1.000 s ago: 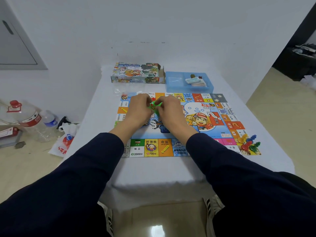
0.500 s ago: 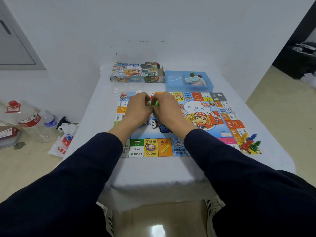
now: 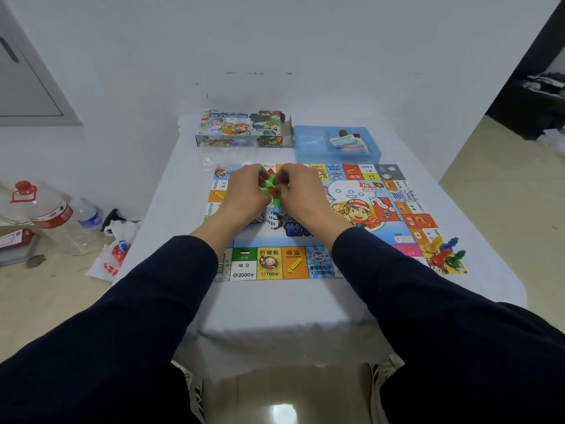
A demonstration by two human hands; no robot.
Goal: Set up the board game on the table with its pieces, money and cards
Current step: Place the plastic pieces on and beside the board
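The colourful game board (image 3: 360, 228) lies flat on the white table (image 3: 305, 304). Over its far left part, my left hand (image 3: 247, 191) and my right hand (image 3: 301, 191) meet, both pinching a small cluster of green and red plastic pieces (image 3: 272, 186). Most of that cluster is hidden by my fingers. Several coloured pawns (image 3: 444, 254) stand on the board's near right corner. A blue tray (image 3: 308, 154) at the back holds a stack of cards and money (image 3: 350, 143).
The open game box (image 3: 243, 128) lies at the back left of the table, with a clear plastic bag (image 3: 209, 162) in front of it. On the floor at left stand plastic bottles (image 3: 56, 215) and a white bag (image 3: 114, 255).
My hands have closed in over the green and red pieces and shifted slightly away from me. The rest of the table is unchanged.
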